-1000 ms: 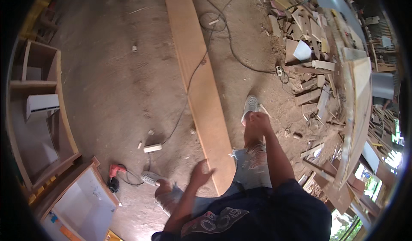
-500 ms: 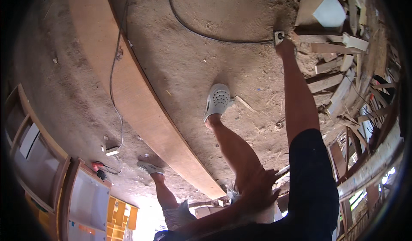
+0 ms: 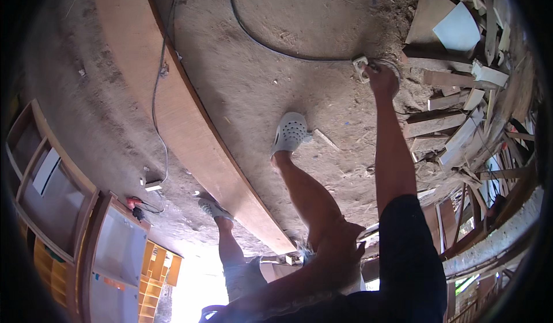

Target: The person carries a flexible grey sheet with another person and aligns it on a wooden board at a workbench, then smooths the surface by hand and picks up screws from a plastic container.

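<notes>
My right hand (image 3: 382, 82) reaches out over the dirt floor, its fingers closed on a dark plug (image 3: 374, 67). The plug is against or close beside a pale socket box (image 3: 359, 69); whether its pins sit inside, I cannot tell. A black cable (image 3: 288, 54) runs from the box to the far side, and a thinner cord loops by my wrist. My left hand (image 3: 340, 245) rests on my bent knee with its fingers apart, holding nothing.
A long wooden board (image 3: 190, 121) lies between my feet, crossed by a cord (image 3: 154, 104). Scrap wood (image 3: 443, 116) is heaped at right. At left are a second socket box (image 3: 152, 186), a red power tool (image 3: 133, 202) and wooden cabinet frames (image 3: 63, 179).
The socket box has shifted left and nearer and is now tilted. My right hand has come nearer with it, exposing more of the plug. The left hand stays on the knee.
</notes>
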The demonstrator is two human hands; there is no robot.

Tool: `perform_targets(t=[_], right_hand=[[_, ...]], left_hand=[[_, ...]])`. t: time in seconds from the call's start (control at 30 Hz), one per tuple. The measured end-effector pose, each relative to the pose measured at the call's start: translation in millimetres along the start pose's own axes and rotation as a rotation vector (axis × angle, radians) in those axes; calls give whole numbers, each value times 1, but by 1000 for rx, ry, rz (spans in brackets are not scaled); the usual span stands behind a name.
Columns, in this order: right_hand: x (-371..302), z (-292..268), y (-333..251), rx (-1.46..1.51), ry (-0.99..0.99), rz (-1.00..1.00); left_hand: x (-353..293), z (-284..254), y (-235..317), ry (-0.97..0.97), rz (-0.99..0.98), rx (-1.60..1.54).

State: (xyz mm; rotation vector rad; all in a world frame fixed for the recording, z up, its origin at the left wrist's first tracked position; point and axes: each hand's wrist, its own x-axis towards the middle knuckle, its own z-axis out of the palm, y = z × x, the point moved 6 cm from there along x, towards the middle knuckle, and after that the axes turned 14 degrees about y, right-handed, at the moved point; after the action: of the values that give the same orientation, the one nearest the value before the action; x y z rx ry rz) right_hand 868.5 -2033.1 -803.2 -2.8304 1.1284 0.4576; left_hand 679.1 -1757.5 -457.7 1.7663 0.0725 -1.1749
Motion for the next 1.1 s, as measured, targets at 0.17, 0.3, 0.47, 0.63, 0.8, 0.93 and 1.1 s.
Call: perform_targets(t=[0.17,0.3,0.47,0.63,0.8,0.93,1.1], right_hand=[[-79,-44,59,311,333,-129],[-209,-76,54,235,-17,-130],[-380,-155,76,386,-470,87],[-518,-200,140,250,-584,-1],[-657,-215,186,103,-475,242],[-721,-188,119,196,-646,89],[-721,-158,96,245,-634,-114]], left_hand=[[-14,-7,-5,148,22,112],[-44,-22,-29,255,80,239],[-95,-42,-42,346,391,488],[-146,-74,-63,237,442,664],[-189,-251,-82,283,527,885],[-214,-464,-95,581,327,885],[-281,-620,-97,721,-13,1071]])
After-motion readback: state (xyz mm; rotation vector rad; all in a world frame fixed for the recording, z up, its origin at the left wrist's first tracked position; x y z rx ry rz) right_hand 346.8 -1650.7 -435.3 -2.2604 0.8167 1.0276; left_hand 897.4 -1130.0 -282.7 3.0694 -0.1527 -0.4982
